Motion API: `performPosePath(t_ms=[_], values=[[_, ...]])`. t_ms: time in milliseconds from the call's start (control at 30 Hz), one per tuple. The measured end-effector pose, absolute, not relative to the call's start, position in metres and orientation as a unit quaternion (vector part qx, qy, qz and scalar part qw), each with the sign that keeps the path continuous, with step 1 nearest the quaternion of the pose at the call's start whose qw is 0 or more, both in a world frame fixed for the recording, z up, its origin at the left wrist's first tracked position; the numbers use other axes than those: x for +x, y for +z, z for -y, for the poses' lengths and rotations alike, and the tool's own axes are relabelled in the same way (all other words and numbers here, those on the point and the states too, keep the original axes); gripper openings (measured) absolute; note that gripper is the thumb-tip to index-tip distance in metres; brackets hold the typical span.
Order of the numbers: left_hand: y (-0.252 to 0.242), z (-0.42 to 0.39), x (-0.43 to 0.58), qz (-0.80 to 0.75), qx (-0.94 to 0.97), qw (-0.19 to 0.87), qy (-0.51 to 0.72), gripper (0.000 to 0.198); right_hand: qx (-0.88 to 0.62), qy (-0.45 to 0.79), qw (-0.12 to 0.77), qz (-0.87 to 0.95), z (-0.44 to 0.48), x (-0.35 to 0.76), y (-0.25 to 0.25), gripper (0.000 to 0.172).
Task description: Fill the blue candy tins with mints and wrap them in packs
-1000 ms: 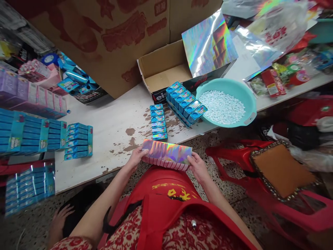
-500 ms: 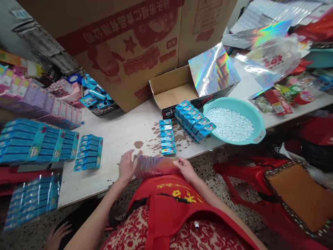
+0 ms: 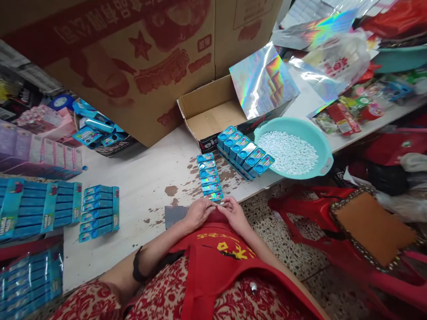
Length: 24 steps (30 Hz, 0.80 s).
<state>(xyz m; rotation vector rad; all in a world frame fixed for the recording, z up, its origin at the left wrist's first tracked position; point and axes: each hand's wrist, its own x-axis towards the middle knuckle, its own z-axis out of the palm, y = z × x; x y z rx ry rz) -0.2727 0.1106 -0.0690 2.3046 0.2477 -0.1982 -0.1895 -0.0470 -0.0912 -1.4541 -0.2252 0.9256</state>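
Observation:
Both hands meet at the table's front edge, just in front of the red apron. My left hand (image 3: 199, 214) is closed, its fingertips pinched around something too small to make out. Beside it, my right hand (image 3: 234, 215) is also closed, thumb toward the left fingers, with a small whitish spot at its fingertips. A flat grey sheet (image 3: 175, 216) lies partly under my left wrist. Just beyond the fingers runs a row of small blue boxes (image 3: 209, 172). To its right a blue tray pack of upright boxes (image 3: 246, 151) leans against a turquoise basin (image 3: 325, 165) of pale tablets (image 3: 290, 153).
An open cardboard box (image 3: 213, 120) with a holographic sheet (image 3: 263, 82) stands behind, before a big carton (image 3: 140, 66). Blue packs (image 3: 100, 211) are at left. A red stool (image 3: 307, 200) stands at right; a person's patterned-clothed leg (image 3: 90, 302) shows lower left.
My hands have let go of the shiny reddish folded sheet they held between them. The left hand has moved right to meet the right one. The view has shifted somewhat.

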Motion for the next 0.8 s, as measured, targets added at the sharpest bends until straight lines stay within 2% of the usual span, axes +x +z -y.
performPosePath(t_ms=[200,533,633,800], values=[[-0.075,-0.109,-0.268,-0.084,0.907,0.407,-0.07,0.032,-0.76,0.286,0.514,0.276,0.048,-0.179,-0.081,0.013],[-0.064,-0.119,-0.299,-0.112,0.952,0.28,-0.06,0.03,-0.795,0.26,0.428,0.344,0.048,-0.171,-0.072,0.019],[-0.064,-0.121,-0.3,-0.124,0.945,0.292,-0.077,0.034,-0.818,0.24,0.362,0.377,0.051,-0.171,-0.071,0.02],[-0.065,-0.123,-0.295,-0.124,0.912,0.387,-0.057,0.04,-0.84,0.137,0.279,0.444,0.045,-0.173,-0.066,0.012]])
